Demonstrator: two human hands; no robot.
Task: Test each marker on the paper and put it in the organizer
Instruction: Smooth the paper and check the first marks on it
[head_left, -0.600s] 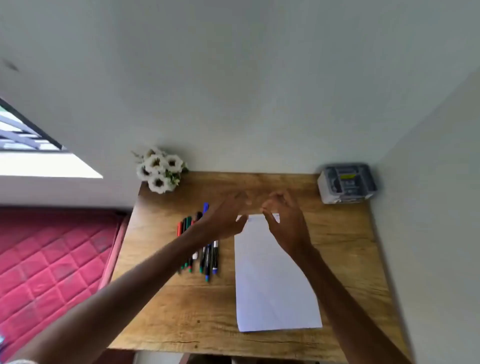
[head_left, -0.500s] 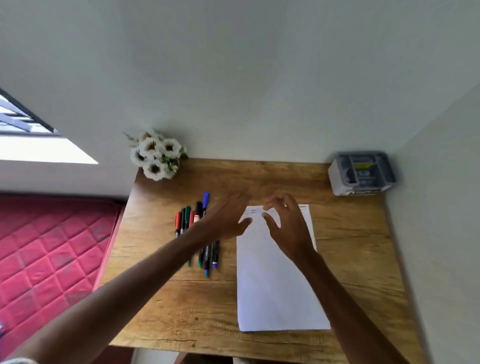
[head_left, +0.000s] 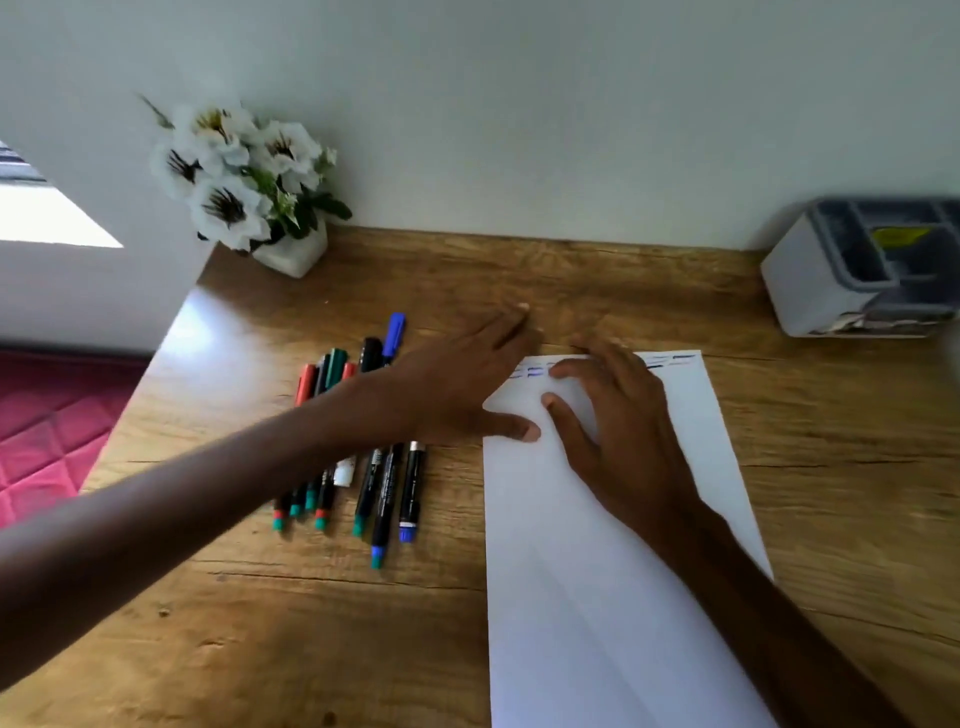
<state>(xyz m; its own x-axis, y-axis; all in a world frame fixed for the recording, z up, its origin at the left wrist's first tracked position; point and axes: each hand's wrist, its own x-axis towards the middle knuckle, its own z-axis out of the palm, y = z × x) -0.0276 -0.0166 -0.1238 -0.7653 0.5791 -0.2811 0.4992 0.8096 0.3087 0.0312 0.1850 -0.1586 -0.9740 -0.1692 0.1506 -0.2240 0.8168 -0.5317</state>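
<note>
Markers (head_left: 363, 457) lie in a row on my left, none picked up. My left hand (head_left: 457, 384) and right hand (head_left: 613, 441) press flat and empty on the paper (head_left: 597, 597), probably steadying it. The organizer (head_left: 852, 275) waits far right on the counter (head_left: 260, 623).

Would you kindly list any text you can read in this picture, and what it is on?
None can be read.
Markers: white print on the barrels, too blurred.
Organizer: yellow label, no letters legible.
Paper: only ink test dashes along the top edge, no words.
</note>
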